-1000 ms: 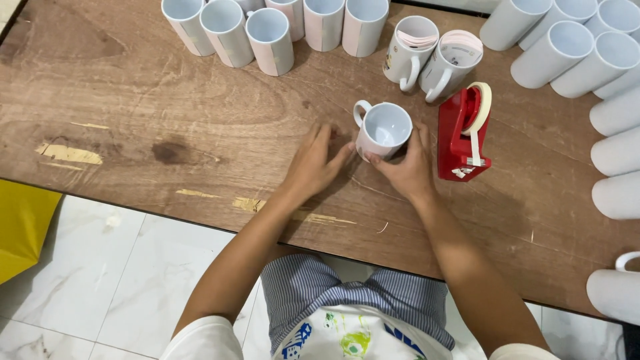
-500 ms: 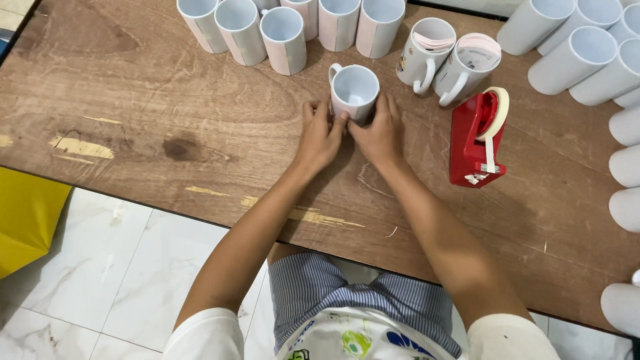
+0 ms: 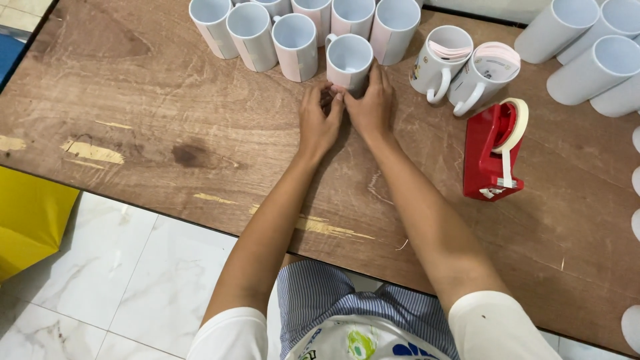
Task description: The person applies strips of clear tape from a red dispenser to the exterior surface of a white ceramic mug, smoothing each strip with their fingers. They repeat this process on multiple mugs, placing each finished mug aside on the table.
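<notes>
- A white mug [image 3: 349, 61] is stood upright on the wooden table [image 3: 167, 120], close to the far edge, at the right end of a row of similar mugs.
- The mug is held from the near side by both hands: the left hand [image 3: 319, 123] is pressed against its lower left wall, the right hand [image 3: 370, 107] against its lower right wall.
- The fingers [image 3: 337, 100] of the left hand are brought narrowly together at the base of the mug, where they meet the fingertips of the right hand; the right fingers [image 3: 375, 79] are laid up along the mug's side.
- The handle of the mug is turned to the far left and is seen just beside the neighbouring mug.
- The row of white mugs [image 3: 267, 30] is lined up along the far edge, towards the far left; pale strips are seen on several of their walls.
- Two more mugs [image 3: 460, 67] are set just right of the held mug, their handles turned towards the near edge and rolled pink sheets tucked inside them.
- A red tape dispenser [image 3: 490, 157] with a roll of pale tape is placed to the right of the right forearm, well apart from the held mug.
- Plain white mugs [image 3: 587, 47] are laid on their sides at the far right corner and along the right edge.
- A tiled floor [image 3: 100, 280] and something yellow [image 3: 30, 220] are seen beyond the near edge.
</notes>
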